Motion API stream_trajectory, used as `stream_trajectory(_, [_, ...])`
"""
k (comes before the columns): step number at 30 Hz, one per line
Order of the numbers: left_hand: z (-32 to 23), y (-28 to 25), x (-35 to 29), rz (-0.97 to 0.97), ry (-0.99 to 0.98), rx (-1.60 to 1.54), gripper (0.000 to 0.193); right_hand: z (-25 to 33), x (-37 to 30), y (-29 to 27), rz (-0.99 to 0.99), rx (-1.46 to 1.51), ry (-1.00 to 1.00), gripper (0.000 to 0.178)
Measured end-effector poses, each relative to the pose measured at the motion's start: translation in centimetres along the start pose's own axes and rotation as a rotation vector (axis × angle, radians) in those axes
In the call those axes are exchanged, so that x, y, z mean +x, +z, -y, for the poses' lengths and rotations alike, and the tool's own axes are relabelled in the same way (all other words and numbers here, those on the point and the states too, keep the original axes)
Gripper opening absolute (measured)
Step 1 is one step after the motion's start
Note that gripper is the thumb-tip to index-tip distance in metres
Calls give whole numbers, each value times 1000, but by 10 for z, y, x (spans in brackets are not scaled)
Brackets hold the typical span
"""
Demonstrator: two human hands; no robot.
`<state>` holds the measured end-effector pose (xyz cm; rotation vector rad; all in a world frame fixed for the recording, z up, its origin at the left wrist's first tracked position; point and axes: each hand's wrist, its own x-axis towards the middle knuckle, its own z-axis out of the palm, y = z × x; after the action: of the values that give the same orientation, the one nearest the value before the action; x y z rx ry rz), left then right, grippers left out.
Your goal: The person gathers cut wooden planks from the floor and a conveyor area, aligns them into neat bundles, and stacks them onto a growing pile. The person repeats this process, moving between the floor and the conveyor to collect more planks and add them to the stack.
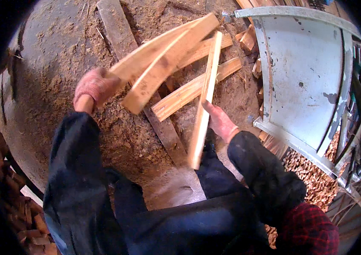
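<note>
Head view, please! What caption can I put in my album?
Left hand gripping a board, right hand holding a narrow wooden strip, near a chipped grey panel.

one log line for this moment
left hand: gripping wooden board; right hand: holding narrow wooden batten; nearby: light board, dark plank, grey panel

Pale strip aslant in right hand, broader board in left hand

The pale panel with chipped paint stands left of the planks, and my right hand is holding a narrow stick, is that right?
Not quite: the head view shows the panel standing right of the planks, not left. Your right hand is indeed holding a narrow stick.
</note>
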<state>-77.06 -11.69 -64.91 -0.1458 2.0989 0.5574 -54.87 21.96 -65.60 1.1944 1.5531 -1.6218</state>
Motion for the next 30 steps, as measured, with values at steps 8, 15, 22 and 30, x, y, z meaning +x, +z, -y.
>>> stream_trajectory(8, [-72, 58, 37, 60, 420, -56, 86, -35, 50, 64, 17, 649, -108, 91])
stream_trajectory(15, [-66, 103, 56, 237, 434, -163, 87, -28, 51, 52, 77, 660, -160, 117])
stream_trajectory(22, [-62, 111, 52, 340, 227, -494, 77, 1, 35, 64, -40, 640, -123, 113])
stream_trajectory(30, [-27, 191, -15, 538, 203, -977, 73, -39, 0, 46, 152, 650, -259, 102])
